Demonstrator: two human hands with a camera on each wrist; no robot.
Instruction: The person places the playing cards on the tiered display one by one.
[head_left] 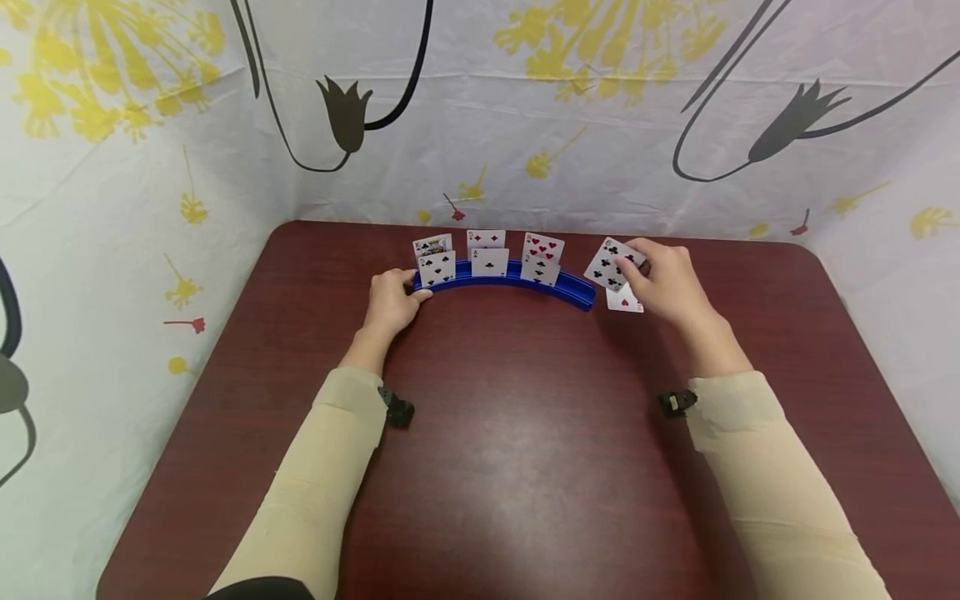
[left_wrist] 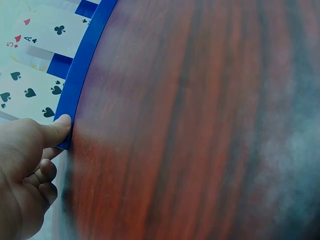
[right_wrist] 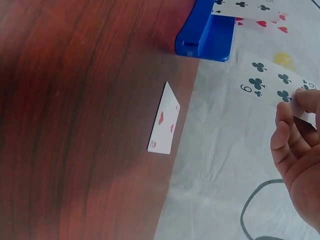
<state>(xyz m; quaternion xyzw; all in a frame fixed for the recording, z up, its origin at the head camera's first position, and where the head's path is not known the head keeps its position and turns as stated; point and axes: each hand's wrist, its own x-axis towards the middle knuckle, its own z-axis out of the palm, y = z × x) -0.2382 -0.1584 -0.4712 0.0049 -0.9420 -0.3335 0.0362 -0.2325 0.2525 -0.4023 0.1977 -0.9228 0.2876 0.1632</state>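
Note:
A curved blue card holder (head_left: 573, 289) stands near the table's far edge. My left hand (head_left: 392, 302) grips its left end; in the left wrist view the thumb (left_wrist: 61, 126) lies on the front rail. Cards stand in the holder in front and back rows: a spades card (head_left: 437, 268) before a king (head_left: 432, 245), an ace of clubs (head_left: 490, 262) before a diamonds card (head_left: 486, 239), a clubs card (head_left: 540, 270) before a hearts card (head_left: 543, 247). Right of the holder, my right hand (head_left: 670, 282) pinches another clubs card (head_left: 606, 265) above the table.
A two of hearts (right_wrist: 164, 125) lies face up on the table beyond the holder's right end, partly behind the held card in the head view. The brown table (head_left: 525, 433) meets a patterned white cloth (head_left: 450, 125) at its far edge.

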